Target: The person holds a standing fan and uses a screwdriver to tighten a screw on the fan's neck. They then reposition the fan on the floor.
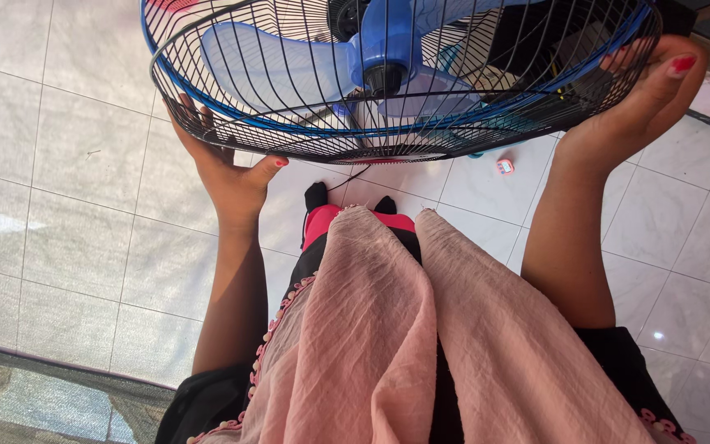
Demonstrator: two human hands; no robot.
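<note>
Pink crinkled cloth drapes nearest; beyond it, left hand and right hand grasp the round black wire fan cage with blue blades, lifted above the white tiled floor.

The fan is cut off by the top edge, its upper cage and blades out of frame. The left hand's fingers sit partly hidden behind the wire cage. The small pink object on the tiles is too small to identify.
</note>
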